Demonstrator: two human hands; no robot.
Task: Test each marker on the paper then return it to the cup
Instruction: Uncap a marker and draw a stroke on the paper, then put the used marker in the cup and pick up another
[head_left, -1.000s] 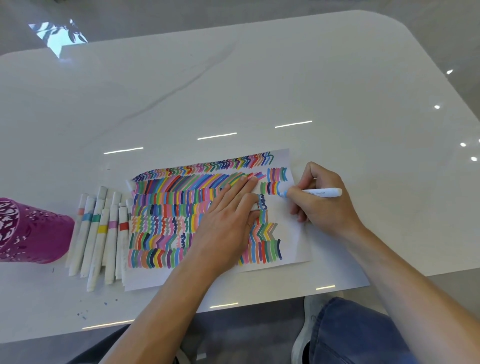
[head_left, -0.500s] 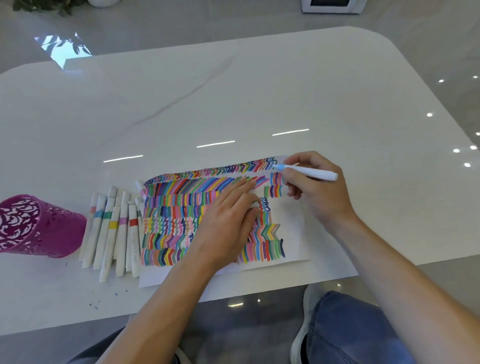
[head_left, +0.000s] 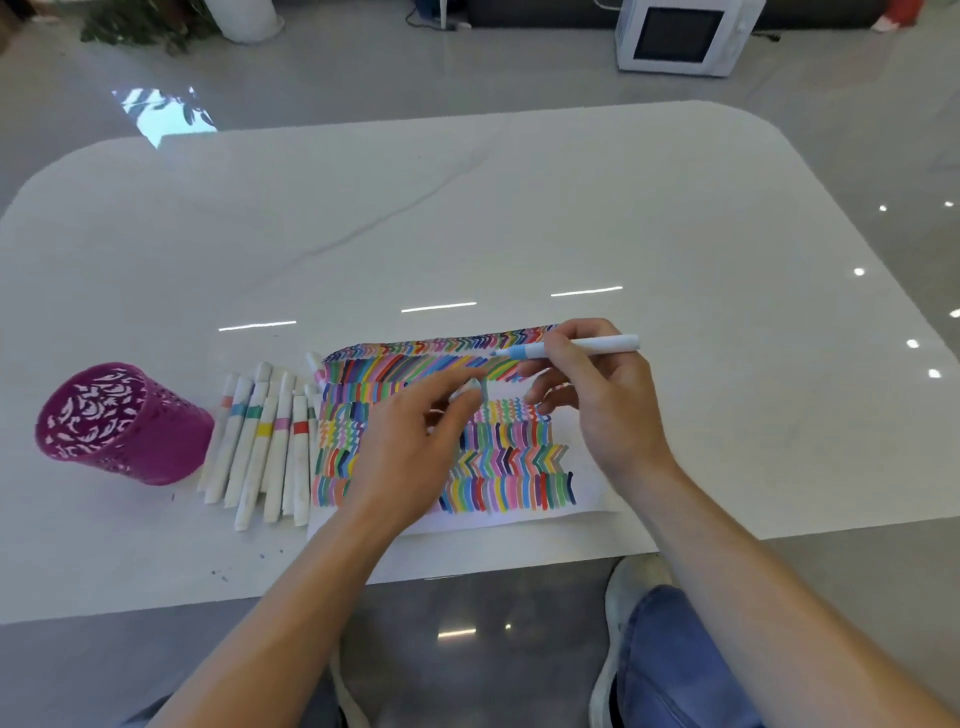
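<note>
A sheet of paper (head_left: 589, 493) covered in coloured strokes lies near the table's front edge. My right hand (head_left: 597, 395) grips a white marker (head_left: 597, 345) with a light-blue tip that points left, lifted above the paper's top edge. Raised just over the paper's middle, my left hand (head_left: 415, 447) pinches a small white cap (head_left: 470, 387) between thumb and fingers. A magenta perforated cup (head_left: 124, 426) stands at the left, and no markers show inside it. Several white markers (head_left: 265, 447) lie side by side between the cup and the paper.
The white marble table (head_left: 519, 218) stretches far beyond the paper. Its front edge runs close under my forearms. My knee in jeans and a white shoe (head_left: 631, 587) show below it. A white microwave (head_left: 680, 36) sits on the floor beyond.
My right hand lifted the marker off the paper and turned its tip leftward. My left hand rose from lying flat on the paper and now pinches the cap. The camera tilted up.
</note>
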